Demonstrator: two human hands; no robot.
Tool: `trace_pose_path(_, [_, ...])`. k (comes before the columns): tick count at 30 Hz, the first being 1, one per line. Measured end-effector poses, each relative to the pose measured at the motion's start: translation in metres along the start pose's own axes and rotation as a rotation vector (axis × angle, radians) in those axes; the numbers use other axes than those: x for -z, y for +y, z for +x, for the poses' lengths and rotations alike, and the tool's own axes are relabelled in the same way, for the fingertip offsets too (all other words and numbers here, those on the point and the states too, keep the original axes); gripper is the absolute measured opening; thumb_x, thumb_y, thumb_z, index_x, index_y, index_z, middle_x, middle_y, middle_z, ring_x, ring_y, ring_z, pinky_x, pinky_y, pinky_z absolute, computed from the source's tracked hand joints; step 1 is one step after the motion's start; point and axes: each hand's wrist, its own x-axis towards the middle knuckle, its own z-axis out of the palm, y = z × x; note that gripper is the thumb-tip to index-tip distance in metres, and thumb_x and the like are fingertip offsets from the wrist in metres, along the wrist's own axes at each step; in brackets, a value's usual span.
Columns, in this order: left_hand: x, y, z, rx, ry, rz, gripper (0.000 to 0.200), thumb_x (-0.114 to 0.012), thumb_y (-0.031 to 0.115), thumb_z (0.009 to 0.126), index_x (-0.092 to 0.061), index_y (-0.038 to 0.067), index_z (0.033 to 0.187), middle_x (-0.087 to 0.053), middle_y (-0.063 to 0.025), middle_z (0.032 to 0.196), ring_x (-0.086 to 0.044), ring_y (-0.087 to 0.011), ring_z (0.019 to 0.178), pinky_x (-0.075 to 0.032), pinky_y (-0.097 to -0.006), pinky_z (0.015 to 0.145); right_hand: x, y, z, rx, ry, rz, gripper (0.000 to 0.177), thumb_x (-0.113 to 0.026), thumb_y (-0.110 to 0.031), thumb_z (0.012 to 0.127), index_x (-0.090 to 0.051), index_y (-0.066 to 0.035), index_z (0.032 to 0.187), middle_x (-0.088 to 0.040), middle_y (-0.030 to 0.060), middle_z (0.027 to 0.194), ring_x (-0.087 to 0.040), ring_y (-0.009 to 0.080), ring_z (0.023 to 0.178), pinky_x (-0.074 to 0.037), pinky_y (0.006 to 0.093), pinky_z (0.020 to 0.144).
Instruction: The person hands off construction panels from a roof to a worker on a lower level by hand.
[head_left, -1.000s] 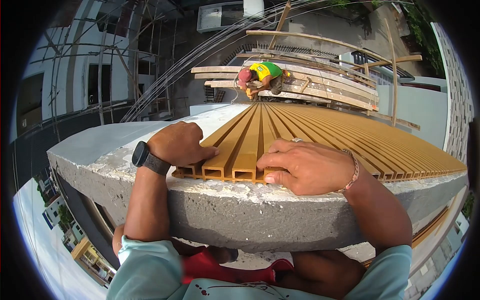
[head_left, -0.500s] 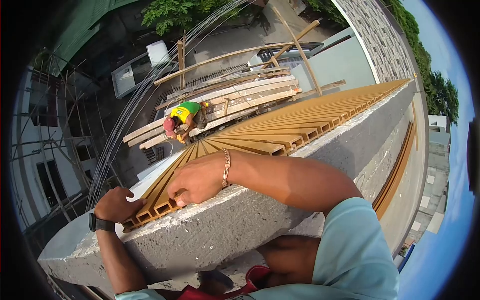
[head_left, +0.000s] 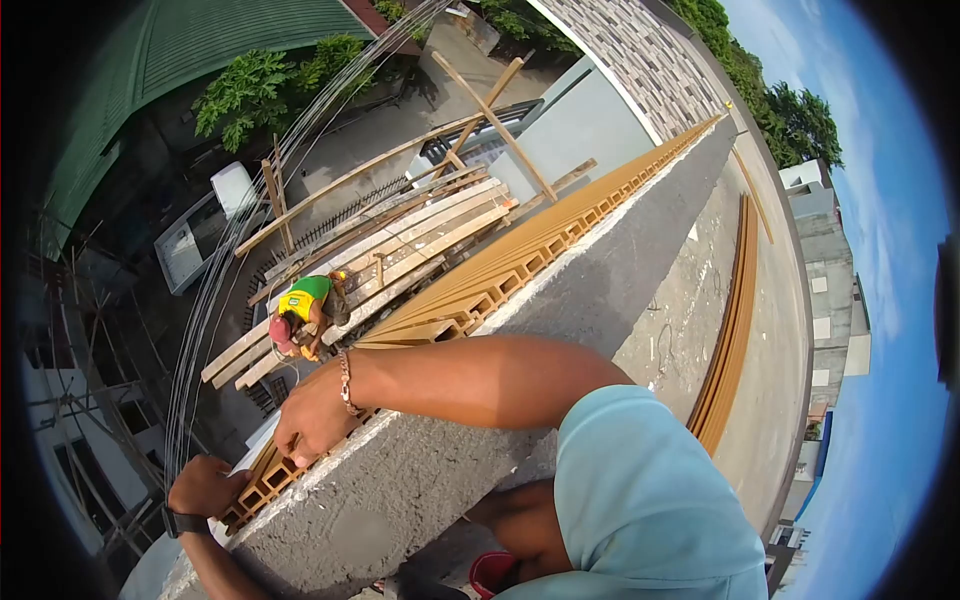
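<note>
Two hands at the concrete ledge (head_left: 430,475) edge: left hand (head_left: 205,487), right hand (head_left: 315,422), fingers half-curled, gripping nothing, pressing hollow slat ends (head_left: 258,490), seemingly to seat them flush.

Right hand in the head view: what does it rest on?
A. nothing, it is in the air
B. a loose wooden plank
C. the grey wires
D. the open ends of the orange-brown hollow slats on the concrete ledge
D: the right hand lies palm down on the slats where their open ends reach the edge of the concrete ledge.
</note>
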Motion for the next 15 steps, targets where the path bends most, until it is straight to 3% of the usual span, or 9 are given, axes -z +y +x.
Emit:
trace_pose_path(2, [0.001, 0.001, 0.0, 0.009, -0.011, 0.004, 0.047, -0.069, 0.047, 0.07, -0.07, 0.002, 0.085, -0.067, -0.0161, 0.084, -0.065, -0.0293, 0.08, -0.051, -0.0366, 0.072, 0.001, -0.001, -0.004, 0.011, -0.01, 0.026, 0.035, -0.056, -0.035, 0.085, -0.061, -0.009, 0.109, -0.064, 0.0142, 0.099, -0.058, 0.0307, 0.097, -0.043, 0.0405, 0.083])
trace_pose_path(15, [-0.005, -0.008, 0.006, 0.001, -0.004, -0.025, 0.043, -0.07, 0.043, 0.068, -0.07, 0.002, 0.083, -0.066, -0.018, 0.082, -0.065, -0.0306, 0.08, -0.051, -0.0373, 0.073, 0.001, 0.002, -0.002, 0.013, -0.007, 0.03, 0.033, -0.056, -0.037, 0.085, -0.062, -0.012, 0.105, -0.065, 0.0128, 0.098, -0.059, 0.0297, 0.097, -0.043, 0.0407, 0.083])
